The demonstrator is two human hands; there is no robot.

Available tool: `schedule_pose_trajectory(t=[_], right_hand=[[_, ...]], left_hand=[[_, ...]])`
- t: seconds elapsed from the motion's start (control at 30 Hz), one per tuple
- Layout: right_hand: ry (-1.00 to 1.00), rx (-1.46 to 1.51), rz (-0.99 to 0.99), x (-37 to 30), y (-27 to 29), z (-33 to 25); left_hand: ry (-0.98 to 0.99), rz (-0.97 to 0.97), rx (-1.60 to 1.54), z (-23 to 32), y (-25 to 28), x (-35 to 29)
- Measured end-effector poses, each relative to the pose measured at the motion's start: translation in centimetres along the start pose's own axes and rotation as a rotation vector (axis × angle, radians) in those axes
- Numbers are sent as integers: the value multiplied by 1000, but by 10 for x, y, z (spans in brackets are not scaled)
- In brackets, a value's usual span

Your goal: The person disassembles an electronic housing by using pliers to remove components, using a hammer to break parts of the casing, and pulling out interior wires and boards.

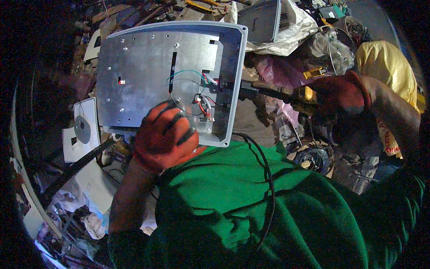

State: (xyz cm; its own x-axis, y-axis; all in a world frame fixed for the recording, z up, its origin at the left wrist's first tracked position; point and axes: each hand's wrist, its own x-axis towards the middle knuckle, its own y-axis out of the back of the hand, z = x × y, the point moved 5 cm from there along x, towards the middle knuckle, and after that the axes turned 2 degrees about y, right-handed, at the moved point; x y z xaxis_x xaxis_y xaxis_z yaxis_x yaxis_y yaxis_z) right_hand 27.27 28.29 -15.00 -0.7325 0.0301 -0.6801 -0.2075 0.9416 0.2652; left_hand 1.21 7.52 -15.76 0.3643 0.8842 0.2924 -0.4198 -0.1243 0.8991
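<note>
My left hand (165, 134), in a red glove, grips the near edge of a flat grey plastic casing (134, 71) lined with a metal plate. The casing is tilted up in front of me. Thin green, white and red wires (202, 96) cross its lower right part. My right hand (337, 96), also in a red glove, holds a screwdriver (273, 92) with a yellow and black handle. Its shaft points left, with the tip at the casing's right wall near the wires. A black cable (265, 179) runs down over my green shirt.
Heaps of scrap surround me: white plastic panels (83, 130) at the left, a white sack (291, 31) and another grey casing (262, 18) behind, tangled wires (331, 47) and a yellow cloth (387, 65) at the right, a coil of cable (316, 157) by my knee.
</note>
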Motion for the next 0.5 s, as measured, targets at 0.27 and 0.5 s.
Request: schedule_pose_trajectory(t=[0.27, 0.5], right_hand=[[-21, -1, 18, 2, -6, -6], [-14, -4, 22, 5, -7, -10]], left_hand=[[-3, -6, 16, 1, -2, 1], [40, -57, 1, -2, 7, -3]])
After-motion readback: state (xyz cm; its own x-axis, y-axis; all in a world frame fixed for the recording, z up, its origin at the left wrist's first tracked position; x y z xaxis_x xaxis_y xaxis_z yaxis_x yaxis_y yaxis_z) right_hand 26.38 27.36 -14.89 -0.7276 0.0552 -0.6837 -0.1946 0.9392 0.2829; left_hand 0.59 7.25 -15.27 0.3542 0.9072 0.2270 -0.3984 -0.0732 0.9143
